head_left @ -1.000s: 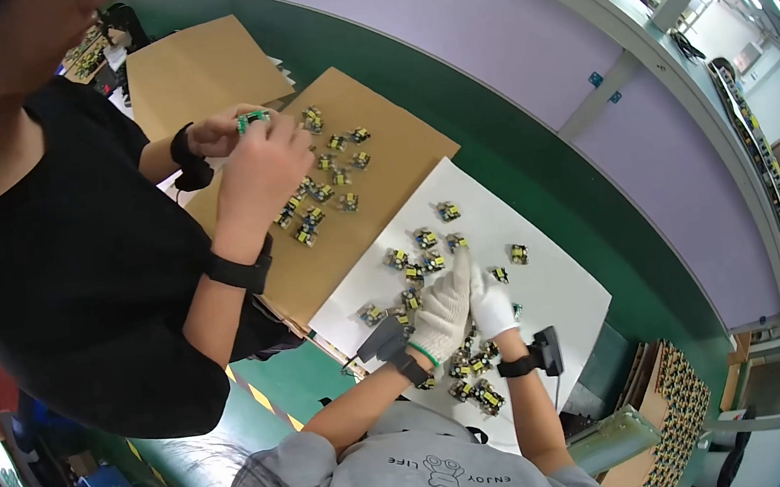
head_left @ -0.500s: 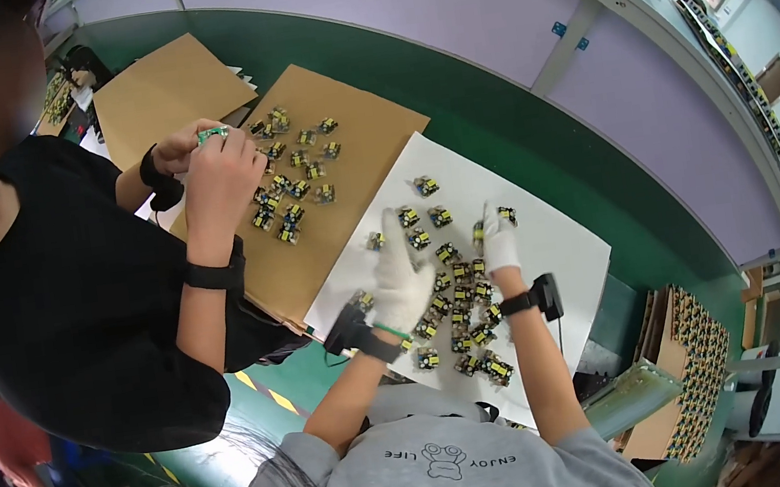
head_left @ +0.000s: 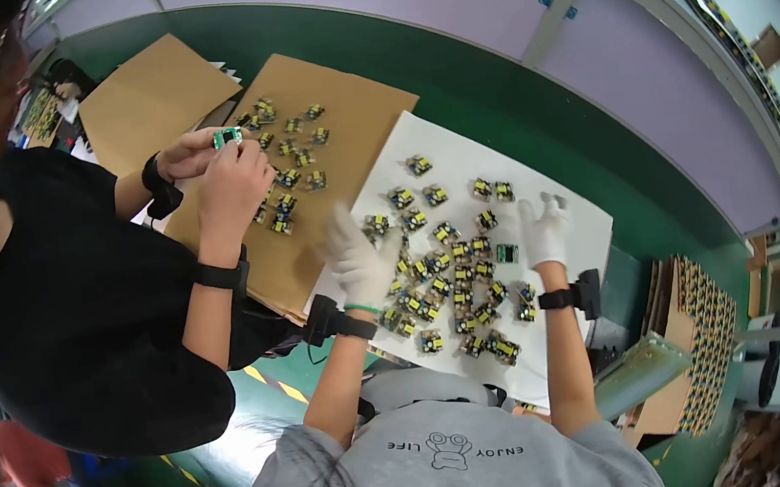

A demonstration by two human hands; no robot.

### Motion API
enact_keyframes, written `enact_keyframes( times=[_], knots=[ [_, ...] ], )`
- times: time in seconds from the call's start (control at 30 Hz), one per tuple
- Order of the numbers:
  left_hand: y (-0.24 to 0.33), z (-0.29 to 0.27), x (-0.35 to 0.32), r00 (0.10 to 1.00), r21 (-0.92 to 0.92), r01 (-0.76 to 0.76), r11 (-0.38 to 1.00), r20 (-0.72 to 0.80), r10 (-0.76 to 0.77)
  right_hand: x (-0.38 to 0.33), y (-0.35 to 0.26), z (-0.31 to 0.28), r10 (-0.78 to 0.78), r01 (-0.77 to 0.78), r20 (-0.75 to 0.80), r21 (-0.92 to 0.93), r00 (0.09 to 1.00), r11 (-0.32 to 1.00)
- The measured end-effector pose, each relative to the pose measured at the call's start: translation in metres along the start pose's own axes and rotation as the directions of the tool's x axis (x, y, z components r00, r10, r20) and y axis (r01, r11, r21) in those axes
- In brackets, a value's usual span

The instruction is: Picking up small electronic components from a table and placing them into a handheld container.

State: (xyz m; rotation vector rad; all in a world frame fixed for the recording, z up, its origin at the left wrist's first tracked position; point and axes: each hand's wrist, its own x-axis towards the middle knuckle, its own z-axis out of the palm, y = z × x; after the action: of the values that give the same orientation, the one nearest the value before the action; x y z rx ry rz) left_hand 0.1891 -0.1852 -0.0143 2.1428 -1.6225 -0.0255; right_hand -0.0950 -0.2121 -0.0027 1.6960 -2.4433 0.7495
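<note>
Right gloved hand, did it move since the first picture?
Yes: the right gloved hand moved rightward, toward the right corner of the white work surface.

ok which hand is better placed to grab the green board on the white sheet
Probably the right hand: it is just beside the green board, with nothing between. The left hand is farther off, beyond many yellow-topped boards.

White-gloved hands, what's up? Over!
Left white-gloved hand open, partly hiding flat white sheet. Right white-gloved hand open. Yellow-and-black circuit boards spread between them.
</note>
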Motion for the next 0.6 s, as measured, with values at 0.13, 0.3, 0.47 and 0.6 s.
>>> enact_keyframes(
  times=[0.13, 0.3, 0.47, 0.6],
  knots=[
    [-0.050, -0.003, 0.005, 0.990, 0.110, 0.069, 0.992, -0.130, -0.055, -0.019, 0.041, -0.066, 0.300, -0.284, 0.030, -0.242, 0.953, 0.928],
    [-0.094, -0.010, 0.006, 0.982, 0.104, 0.108, 0.989, 0.146, -0.122, -0.061, 0.116, -0.070, 0.583, -0.507, 0.084, -0.403, 0.808, 0.762],
    [-0.078, -0.012, 0.011, 0.950, -0.086, 0.093, 0.992, 0.306, -0.063, -0.088, 0.137, -0.058, 0.620, -0.581, 0.128, -0.245, 0.774, 0.776],
    [-0.088, -0.007, 0.019, 0.898, -0.028, 0.134, 0.991, 0.427, -0.109, -0.094, 0.149, -0.048, 0.577, -0.573, 0.026, -0.098, 0.816, 0.814]
  ],
)
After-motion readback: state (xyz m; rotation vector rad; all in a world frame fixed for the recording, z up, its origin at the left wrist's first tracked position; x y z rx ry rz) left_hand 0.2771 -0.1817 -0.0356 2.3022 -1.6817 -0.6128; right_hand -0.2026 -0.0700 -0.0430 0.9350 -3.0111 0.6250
